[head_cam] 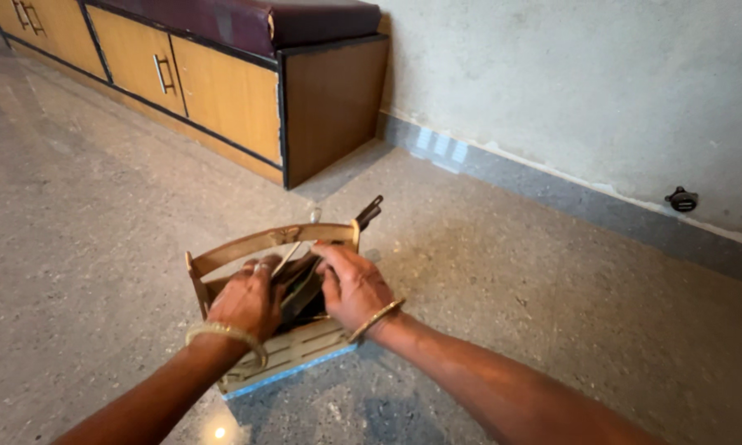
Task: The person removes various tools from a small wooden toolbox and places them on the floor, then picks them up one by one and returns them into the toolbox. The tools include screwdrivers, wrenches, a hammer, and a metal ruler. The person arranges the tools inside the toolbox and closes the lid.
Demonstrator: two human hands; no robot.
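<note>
A low wooden cabinet (223, 91) with a maroon cushion (255, 21) stands along the wall (594, 82).

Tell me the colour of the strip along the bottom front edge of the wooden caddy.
Light blue, seen in the head view along the wooden caddy's lower front edge.

We see a speckled grey stone floor (99, 214). A small wooden holder (293, 350) (light brown, with slats and a handle) sits right on it. A long wooden cabinet (223, 91) stands on the floor by the wall.
</note>
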